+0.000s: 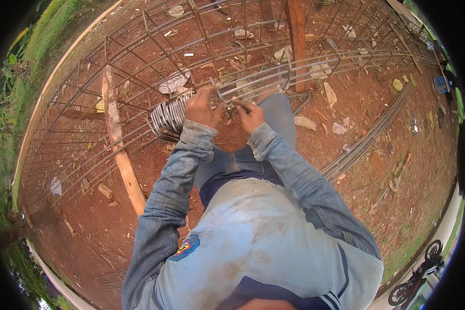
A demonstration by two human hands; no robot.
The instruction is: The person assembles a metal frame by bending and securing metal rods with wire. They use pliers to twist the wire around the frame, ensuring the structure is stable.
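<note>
Fingers of the left hand and right hand bend toward each other at the steel bars just ahead of the lap; whether either grasps anything is too small to tell. The step looks like detail work at a joint, calling for steady, precise fingertips. Stacked metal stirrups sit beside the left hand; beyond stands a rebar cage.

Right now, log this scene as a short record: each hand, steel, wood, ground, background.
Left hand: at the steel bars, beside bunched metal rings
Right hand: fingertips pinched near the bars; anything held is unclear
Loose steel: rod bundle, right side
Wood: pale plank, left
Ground: reddish soil, scattered leaves
Background: motorcycle, lower right
</note>
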